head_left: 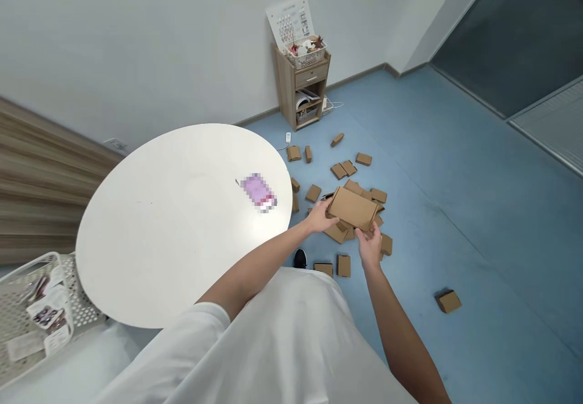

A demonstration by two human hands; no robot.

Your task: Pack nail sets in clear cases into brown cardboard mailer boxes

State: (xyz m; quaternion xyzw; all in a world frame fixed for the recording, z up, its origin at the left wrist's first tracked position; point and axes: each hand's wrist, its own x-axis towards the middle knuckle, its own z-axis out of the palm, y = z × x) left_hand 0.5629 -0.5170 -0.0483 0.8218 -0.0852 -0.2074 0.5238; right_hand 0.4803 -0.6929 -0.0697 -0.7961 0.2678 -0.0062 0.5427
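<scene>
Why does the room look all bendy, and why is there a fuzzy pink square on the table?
Head view: the wide lens curves the walls and stretches the round white table; the pink patch is pixelated, so it cannot be identified; soft glare shines on the tabletop beside it; the cardboard box between the left hand and right hand looks sharp.

Cardboard box [353, 208] in hands: plain tan-brown, no print. Small boxes [339, 170] scattered on floor: same brown. Floor [455, 209]: light blue, unpatterned. Round table [173, 228]: glossy white. Item on table [257, 190]: pinkish-purple, blurred out. Wall [136, 39]: off-white; slatted panel [36, 179] at left w/ brown & beige horizontal stripes. Cabinet [300, 79]: light wood. Board [291, 21] above it: white w/ rows of small dark marks. Basket [27, 313]: white, perforated dot pattern. Shirt [282, 343]: white. Shoe [300, 259]: black.
</scene>
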